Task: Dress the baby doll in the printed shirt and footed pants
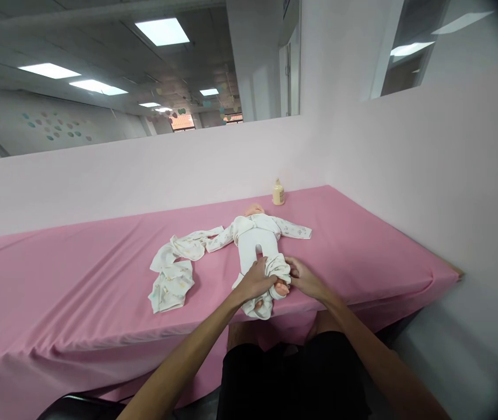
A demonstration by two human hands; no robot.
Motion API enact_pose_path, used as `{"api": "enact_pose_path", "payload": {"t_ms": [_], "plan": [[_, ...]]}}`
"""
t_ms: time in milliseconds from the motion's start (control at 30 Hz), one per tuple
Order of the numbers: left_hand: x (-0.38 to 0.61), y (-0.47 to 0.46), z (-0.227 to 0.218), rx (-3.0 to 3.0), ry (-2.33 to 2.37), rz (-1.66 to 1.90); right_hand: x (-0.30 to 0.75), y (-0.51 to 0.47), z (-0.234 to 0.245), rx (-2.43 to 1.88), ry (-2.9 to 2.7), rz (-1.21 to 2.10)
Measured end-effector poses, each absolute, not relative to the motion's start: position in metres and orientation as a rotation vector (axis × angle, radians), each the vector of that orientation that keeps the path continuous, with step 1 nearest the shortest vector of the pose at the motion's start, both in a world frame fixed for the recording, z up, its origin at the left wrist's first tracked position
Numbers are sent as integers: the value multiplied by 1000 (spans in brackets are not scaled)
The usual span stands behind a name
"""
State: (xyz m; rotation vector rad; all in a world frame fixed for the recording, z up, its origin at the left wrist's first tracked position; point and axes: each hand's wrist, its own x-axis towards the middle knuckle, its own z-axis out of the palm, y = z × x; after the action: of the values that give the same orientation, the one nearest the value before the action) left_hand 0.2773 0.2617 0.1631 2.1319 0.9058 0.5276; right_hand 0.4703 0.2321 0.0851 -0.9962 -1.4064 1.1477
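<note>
Crumpled white printed cloths (172, 283) lie left of a white-clothed doll (255, 238). The left hand (255, 281), its fingers curled nearly closed, grips white fabric (277, 265) bunched around the doll's lower leg, between both hands; the right hand's (305, 278) fingers narrowly pinch its right edge.

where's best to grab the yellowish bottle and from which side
Probably grip the bottle around its body, below the narrow top, the right hand coming from the front right: it stands upright, with the wall behind and the doll's head to its left.
</note>
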Motion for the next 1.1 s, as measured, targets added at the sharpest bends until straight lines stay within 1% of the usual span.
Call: {"api": "enact_pose_path", "payload": {"t_ms": [133, 200, 367, 533, 667, 767, 900, 1000, 1100], "plan": [[274, 264, 164, 2122, 911, 469, 469, 229, 88, -1016, -1419, 1128], [268, 262, 171, 2140, 872, 414, 472, 228, 87, -1025, -1429, 1119], [229, 251, 195, 2149, 769, 404, 496, 220, 92, -1071, -1479, 1114], [181, 254, 191, 2051, 946, 273, 507, 219, 130, -1266, -1414, 939], [175, 265, 178, 2085, 974, 298, 481, 244, 160, -1316, -1650, 857], [181, 271, 173, 2179, 977, 296, 469, 271, 167, -1428, -1851, 843], [183, 277, 166, 2274, 911, 161, 482, 294, 169, -1431, -2033, 966], [181, 283, 161, 2278, 849, 99, 497, 297, 170, -1407, -2086, 1176], [178, 287, 158, 2339, 849, 123, 504, 294, 170, -1360, -2136, 1388]]}}
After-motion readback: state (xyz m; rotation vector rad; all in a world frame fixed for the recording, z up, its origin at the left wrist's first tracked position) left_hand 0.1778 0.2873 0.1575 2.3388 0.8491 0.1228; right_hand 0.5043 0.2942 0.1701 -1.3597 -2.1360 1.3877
